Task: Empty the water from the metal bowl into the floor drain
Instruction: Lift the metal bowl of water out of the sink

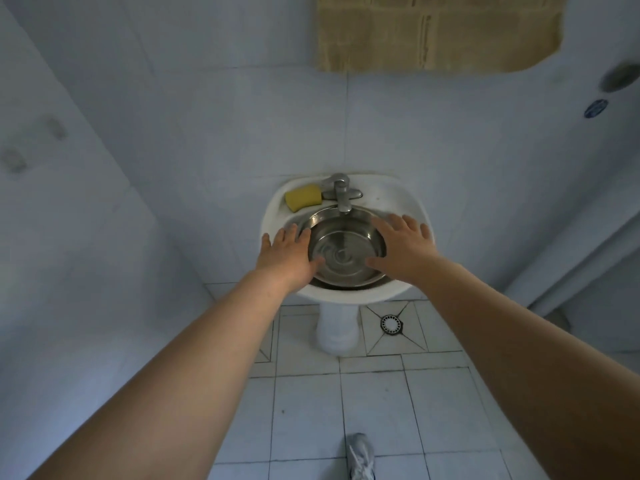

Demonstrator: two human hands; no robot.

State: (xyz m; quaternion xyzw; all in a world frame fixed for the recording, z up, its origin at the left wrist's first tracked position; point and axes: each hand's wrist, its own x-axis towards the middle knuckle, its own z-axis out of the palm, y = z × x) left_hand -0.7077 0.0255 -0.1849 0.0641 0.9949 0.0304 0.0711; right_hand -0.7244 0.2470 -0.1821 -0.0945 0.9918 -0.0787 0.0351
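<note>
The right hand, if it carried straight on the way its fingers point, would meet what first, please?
Probably the sink at its back ledge, right of the tap: the right hand is open over the bowl, pointing toward the wall. Its height is unclear.

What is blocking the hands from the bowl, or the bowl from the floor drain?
Nothing lies between the hands and the metal bowl: left hand and right hand are spread at its sides. The faucet spout overhangs its far rim, so lift clear of it. The floor drain lies uncovered beside the sink pedestal.
</note>
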